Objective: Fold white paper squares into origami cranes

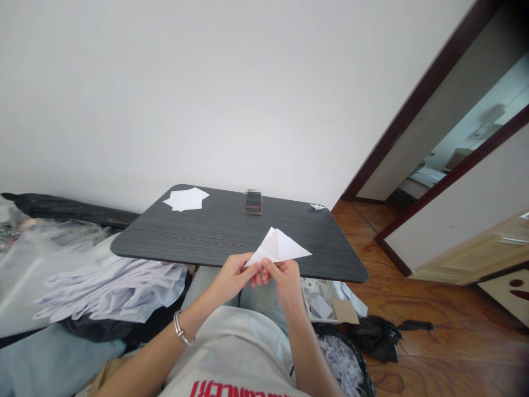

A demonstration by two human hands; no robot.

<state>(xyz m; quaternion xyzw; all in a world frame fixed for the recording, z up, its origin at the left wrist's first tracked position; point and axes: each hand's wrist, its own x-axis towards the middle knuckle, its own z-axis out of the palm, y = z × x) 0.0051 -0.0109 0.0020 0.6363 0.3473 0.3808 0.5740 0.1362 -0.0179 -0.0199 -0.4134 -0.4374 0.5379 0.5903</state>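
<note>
A white sheet of paper folded into a triangle [278, 247] is held up over the near edge of a dark grey table [215, 231]. My left hand [233, 275] pinches its lower left corner, fingers closed on the paper. My right hand [285, 280] grips the lower edge right beside it, fingers closed too. A silver bracelet [181, 328] sits on my left wrist.
On the table lie a stack of white sheets [185, 199] at the far left, a small dark device [253, 202] at the back middle and a tiny folded paper piece [317, 207] at the far right. Loose paper [115, 289] piles at left. A black bag of paper scraps [343, 361] stands at right on the wooden floor.
</note>
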